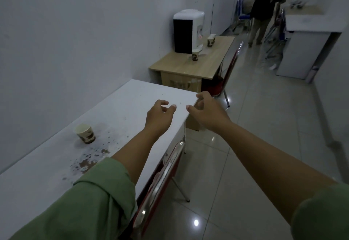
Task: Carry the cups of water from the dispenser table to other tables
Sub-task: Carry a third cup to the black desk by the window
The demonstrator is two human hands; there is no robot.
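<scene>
Both hands out over the white table (47,164), nothing held.

Near: I see green sleeves (90,198), and a paper cup (86,133) upright on the white table beside brown spatter. My left hand (158,116) hovers over the table, fingers (171,107) loosely curled and empty; my right hand (207,110) at the table's corner, fingers spread, empty too. Farther: a wooden table (198,66) carries the water dispenser (188,30), one cup (195,54) below its tap, more cups (211,39) behind. Far: a person (264,9) stands in the corridor.
</scene>
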